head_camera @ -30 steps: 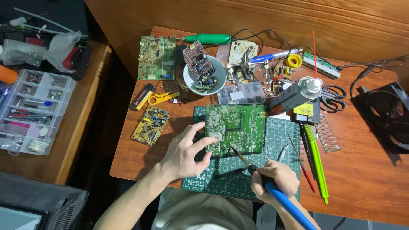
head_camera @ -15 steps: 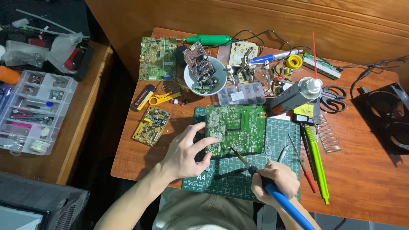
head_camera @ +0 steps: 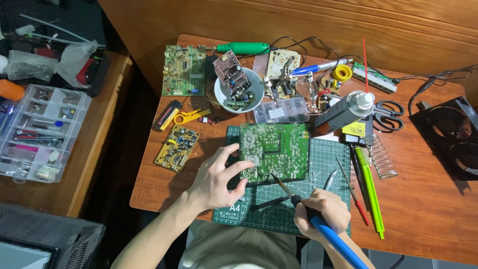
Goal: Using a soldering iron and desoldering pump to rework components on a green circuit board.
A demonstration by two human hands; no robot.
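Head view: two hands worked a green circuit board on a cutting mat.

The left hand (head_camera: 215, 180) lay with its fingers (head_camera: 234, 175) spread and pressed on the near-left corner of the green circuit board (head_camera: 275, 151), apparently pinning it flat, solder side up, so that it would not slide. The right hand (head_camera: 321, 212) was closed in a pen-like grip around the blue-handled soldering iron (head_camera: 318, 224), whose thin metal tip slanted up and away from the fingertips to touch the board's near edge. The board, rectangular and speckled with dull silver joints, rested on the gridded green cutting mat (head_camera: 326, 159), just beyond both hands. Farther from the fingers sat a white bowl (head_camera: 221, 94) of scrap boards, and to the right of the right hand lay a smooth metal spray can (head_camera: 343, 110) and a coiled wire iron stand (head_camera: 382, 158).
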